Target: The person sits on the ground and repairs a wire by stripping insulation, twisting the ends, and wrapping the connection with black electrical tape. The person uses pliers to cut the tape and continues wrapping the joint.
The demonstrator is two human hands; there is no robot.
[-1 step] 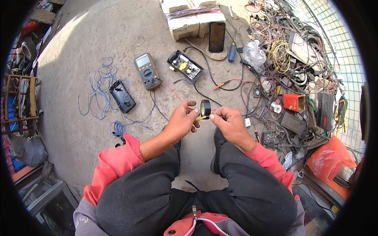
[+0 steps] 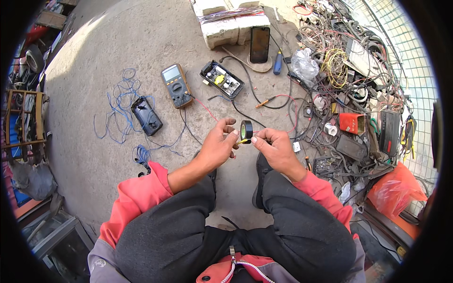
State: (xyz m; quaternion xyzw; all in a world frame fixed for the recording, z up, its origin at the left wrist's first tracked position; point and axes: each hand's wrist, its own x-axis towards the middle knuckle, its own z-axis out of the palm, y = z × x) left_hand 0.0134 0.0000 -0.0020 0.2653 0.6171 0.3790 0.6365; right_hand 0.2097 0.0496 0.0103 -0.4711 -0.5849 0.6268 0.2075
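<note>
Between my two hands, above the floor, is a roll of black electrical tape (image 2: pixel 247 130) with a green-lined core, standing on edge. My right hand (image 2: pixel 277 150) is closed, thumb and curled fingers gripping at the roll's right side. My left hand (image 2: pixel 218 145) is closed in a pinch at the roll's left, on a thin yellow wire (image 2: pixel 241 142) that runs toward the right thumb. Its fingertips look dark and dirty. Farther off lie a multimeter (image 2: pixel 176 86) with red and black leads and an opened black charger case (image 2: pixel 222 79) showing its circuit board.
A black case half (image 2: pixel 146 116) lies beside tangled blue wire (image 2: pixel 123 113). A phone (image 2: pixel 259 45) leans on a white foam block (image 2: pixel 231 30), with a blue-handled screwdriver (image 2: pixel 277 63) nearby. Heaped cables (image 2: pixel 336 61), a red box (image 2: pixel 352 123) and an orange bag (image 2: pixel 396 188) crowd the right.
</note>
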